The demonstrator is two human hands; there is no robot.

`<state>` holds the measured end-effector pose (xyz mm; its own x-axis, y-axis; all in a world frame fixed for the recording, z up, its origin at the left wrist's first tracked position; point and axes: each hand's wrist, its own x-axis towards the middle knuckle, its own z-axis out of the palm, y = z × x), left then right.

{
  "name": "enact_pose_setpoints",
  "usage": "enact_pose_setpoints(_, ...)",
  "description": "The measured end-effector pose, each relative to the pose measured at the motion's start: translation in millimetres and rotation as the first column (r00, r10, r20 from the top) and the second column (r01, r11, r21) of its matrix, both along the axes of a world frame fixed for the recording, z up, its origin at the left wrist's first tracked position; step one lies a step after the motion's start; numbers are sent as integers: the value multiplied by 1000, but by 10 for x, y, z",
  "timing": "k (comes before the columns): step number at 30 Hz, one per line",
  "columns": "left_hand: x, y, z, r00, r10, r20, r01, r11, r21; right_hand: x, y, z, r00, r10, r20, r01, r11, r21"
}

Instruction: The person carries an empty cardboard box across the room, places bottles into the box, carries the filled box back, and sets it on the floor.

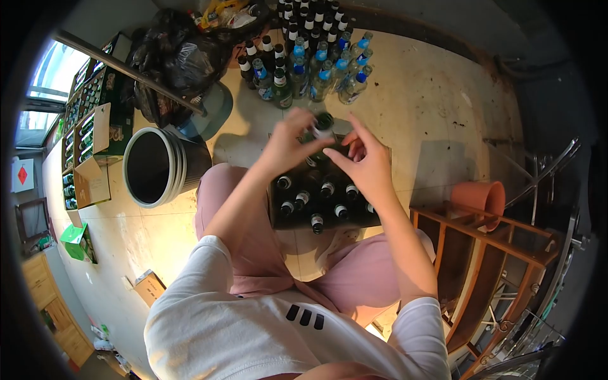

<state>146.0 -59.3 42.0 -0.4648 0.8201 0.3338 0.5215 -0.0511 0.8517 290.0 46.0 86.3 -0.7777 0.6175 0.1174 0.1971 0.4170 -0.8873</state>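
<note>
My left hand [290, 140] is curled around the upper part of a green glass bottle [323, 120], slightly blurred, above a dark box [288, 223]. On the bottle's other side, my right hand [366, 155] has its thumb and fingers apart, close to the bottle; whether it touches the glass I cannot tell. Several upright bottles [327, 189] with pale neck labels stand in the box between my knees. The lower part of the bottle in my left hand is partly hidden by my hands.
Many loose bottles [318, 77] stand on the floor ahead. Black garbage bags [183, 60] lie at the upper left, near stacked grey buckets [151, 168]. Boxes of bottles [95, 136] line the left side. An orange pot [479, 199] and a wooden rack [487, 244] are at right.
</note>
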Motion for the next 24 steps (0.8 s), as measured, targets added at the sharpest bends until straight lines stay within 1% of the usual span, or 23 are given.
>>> enact_pose_setpoints(2, -196, -93, 117, 990, 131, 53, -133, 990, 49, 1, 60, 38, 998, -47, 38, 51, 990, -132)
enact_pose_setpoints(4, -307, -138, 309, 937, 214, 275, -262, 954, 149, 48, 136, -94, 997, -39, 72, 48, 991, -127)
enact_pose_setpoints(5, -390, -179, 296, 917, 258, 303, -317, 934, 164, 77, 153, -166, 978, 33, 204, -24, 999, -46)
enact_pose_setpoints(6, -443, -212, 356, 916, 344, 206, -371, 921, 116, 88, 167, -200, 937, 93, 338, -108, 994, 27)
enact_pose_setpoints(7, -500, -200, 322, 914, 371, 166, -396, 905, 154, 101, 130, -214, 875, 143, 463, -148, 989, -26)
enact_pose_setpoints(8, -578, -169, 258, 907, 401, 125, -419, 888, 192, 109, 111, -231, 791, 216, 572, -241, 970, -32)
enact_pose_setpoints(9, -651, -149, 165, 906, 403, 126, -421, 886, 192, 158, 85, -338, 767, 259, 586, -331, 943, 17)
enact_pose_setpoints(10, -727, -122, 33, 890, 450, 71, -456, 874, 169, 215, 53, -478, 740, 299, 603, -419, 906, 65)
enact_pose_setpoints(11, -794, -100, -116, 870, 493, 16, -490, 859, 147, 251, 18, -601, 709, 326, 625, -445, 895, 39)
enact_pose_setpoints(12, -850, -85, -273, 869, 494, 15, -490, 859, 148, 275, -25, -712, 678, 352, 645, -469, 883, 12)
enact_pose_setpoints(13, -903, -76, -451, 849, 527, 31, -527, 844, 97, 319, -62, -844, 725, 362, 586, -488, 870, 67)
enact_pose_setpoints(14, -974, -74, -652, 827, 560, 44, -562, 826, 46, 330, -84, -898, 708, 384, 593, -511, 858, 54)
enact_pose_setpoints(15, -1077, -97, -912, 821, 570, -24, -570, 821, -19, 309, -109, -859, 668, 395, 631, -520, 854, 17)
enact_pose_setpoints(16, -1107, -101, -1041, 819, 573, -25, -573, 819, -13, 278, -121, -819, 626, 404, 667, -529, 848, -18)
enact_pose_setpoints(18, -1139, -106, -1241, 815, 572, -93, -579, 804, -138, 282, -182, -811, 612, 378, 694, -545, 838, 24)
enact_pose_setpoints(19, -1168, -95, -1353, 796, 588, -145, -605, 783, -145, 293, -214, -813, 598, 352, 720, -560, 827, 61)
enact_pose_setpoints(20, -1190, -92, -1466, 795, 589, -145, -606, 783, -143, 304, -235, -862, 541, 373, 754, -595, 803, 30)
enact_pose_setpoints(22, -1187, -86, -1571, 791, 598, -128, -609, 750, -257, 322, -310, -868, 451, 377, 809, -634, 773, -7)
enact_pose_setpoints(24, -1179, -79, -1639, 789, 601, -128, -611, 746, -264, 373, -374, -918, 458, 372, 808, -646, 763, 15)
